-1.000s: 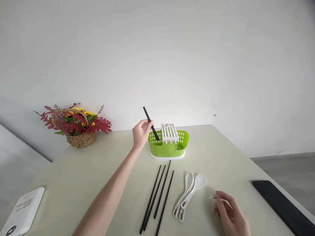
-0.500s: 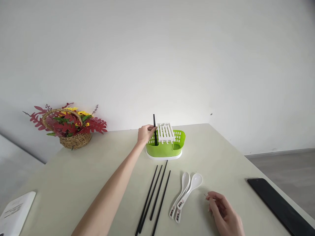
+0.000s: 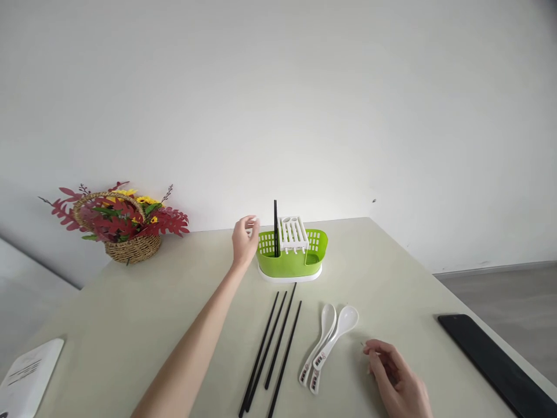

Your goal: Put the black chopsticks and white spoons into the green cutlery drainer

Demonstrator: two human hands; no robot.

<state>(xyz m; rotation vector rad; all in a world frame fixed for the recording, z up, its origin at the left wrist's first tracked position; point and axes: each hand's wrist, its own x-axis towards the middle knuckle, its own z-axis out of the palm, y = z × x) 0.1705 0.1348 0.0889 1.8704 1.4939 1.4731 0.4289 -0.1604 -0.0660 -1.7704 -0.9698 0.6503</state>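
Observation:
My left hand [image 3: 245,239] is just left of the green cutlery basket [image 3: 285,267], its fingers loosely bent and apart with nothing in them. A pair of black chopsticks [image 3: 275,226] stands upright in the basket's left end, beside a white slotted rack [image 3: 293,233] with small hooks. My right hand [image 3: 397,377] rests on the table, fingers curled in, and I see nothing held in it. To its left lie white spoons [image 3: 333,342] with printed handles, overlapping. Several black chopsticks [image 3: 274,348] lie side by side in front of the basket.
A wicker basket [image 3: 134,249] of red leaves and yellow flowers stands at the back left. A white object with printed lines [image 3: 32,374] lies at the left front. Along the right edge is a black phone-like slab [image 3: 496,360]. The wall rises behind the table.
My left hand has let go of the upright chopsticks and moved a little left, away from the basket. The chopsticks stay standing in it. My right hand has not moved.

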